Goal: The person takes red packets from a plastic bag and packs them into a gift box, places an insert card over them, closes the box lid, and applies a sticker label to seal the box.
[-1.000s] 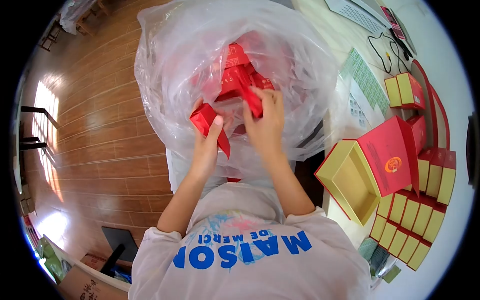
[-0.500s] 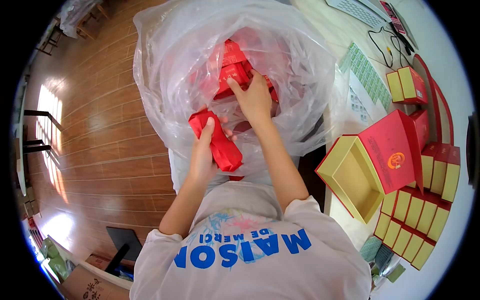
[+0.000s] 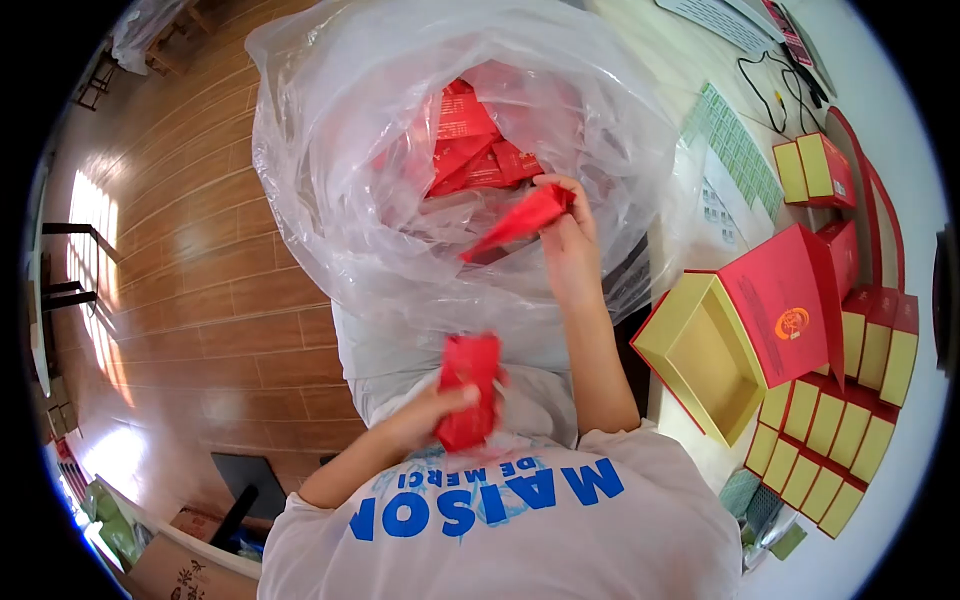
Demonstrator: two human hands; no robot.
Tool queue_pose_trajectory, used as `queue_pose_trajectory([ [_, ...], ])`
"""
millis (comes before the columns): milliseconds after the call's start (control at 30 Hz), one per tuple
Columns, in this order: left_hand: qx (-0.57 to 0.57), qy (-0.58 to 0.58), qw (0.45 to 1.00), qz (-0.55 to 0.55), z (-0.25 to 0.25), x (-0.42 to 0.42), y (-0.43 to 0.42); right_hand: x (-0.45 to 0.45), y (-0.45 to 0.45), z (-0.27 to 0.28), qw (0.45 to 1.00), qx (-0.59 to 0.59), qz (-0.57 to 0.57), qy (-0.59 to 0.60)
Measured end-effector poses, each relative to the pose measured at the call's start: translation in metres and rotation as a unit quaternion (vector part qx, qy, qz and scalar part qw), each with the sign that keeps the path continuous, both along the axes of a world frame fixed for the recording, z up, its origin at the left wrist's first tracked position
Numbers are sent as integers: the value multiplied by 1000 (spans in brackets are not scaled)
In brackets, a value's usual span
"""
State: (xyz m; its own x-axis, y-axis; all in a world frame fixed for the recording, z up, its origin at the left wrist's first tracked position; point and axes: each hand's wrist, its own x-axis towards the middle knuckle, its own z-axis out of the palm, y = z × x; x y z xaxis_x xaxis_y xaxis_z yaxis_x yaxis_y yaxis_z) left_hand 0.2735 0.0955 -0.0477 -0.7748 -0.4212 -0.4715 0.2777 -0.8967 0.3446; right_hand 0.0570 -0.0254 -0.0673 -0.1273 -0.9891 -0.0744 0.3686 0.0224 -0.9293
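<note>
Near bag (image 3: 330, 230) — left hand (image 3: 432, 408), right hand (image 3: 572, 240): red packets (image 3: 474, 362)

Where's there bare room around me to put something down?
The brown wooden floor has a wide bare stretch between the translucent plastic bag and the black legs. The white tabletop has a small patch between bag and perforated grey panel. It's crowded around the open red-and-yellow box and the stacked small red-and-yellow boxes.
</note>
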Motion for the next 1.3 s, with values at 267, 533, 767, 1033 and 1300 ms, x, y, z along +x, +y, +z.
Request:
queue_pose_trajectory([
  [267,-127,-164,960,186,-6,-7,-62,30,25,29,980,56,189,20],
  [533,-176,-134,943,249,3,-21,-66,55,19,8,896,-160,4,413],
  [767,-208,-208,915,274,3,-17,-65,49,-73,2,838,-66,-124,528],
  [1033,-203,-193,922,269,-2,-7,-60,48,-111,-22,681,-226,-66,693],
  [1300,-180,-162,925,292,3,0,-69,23,-38,21,746,-91,-100,652],
])
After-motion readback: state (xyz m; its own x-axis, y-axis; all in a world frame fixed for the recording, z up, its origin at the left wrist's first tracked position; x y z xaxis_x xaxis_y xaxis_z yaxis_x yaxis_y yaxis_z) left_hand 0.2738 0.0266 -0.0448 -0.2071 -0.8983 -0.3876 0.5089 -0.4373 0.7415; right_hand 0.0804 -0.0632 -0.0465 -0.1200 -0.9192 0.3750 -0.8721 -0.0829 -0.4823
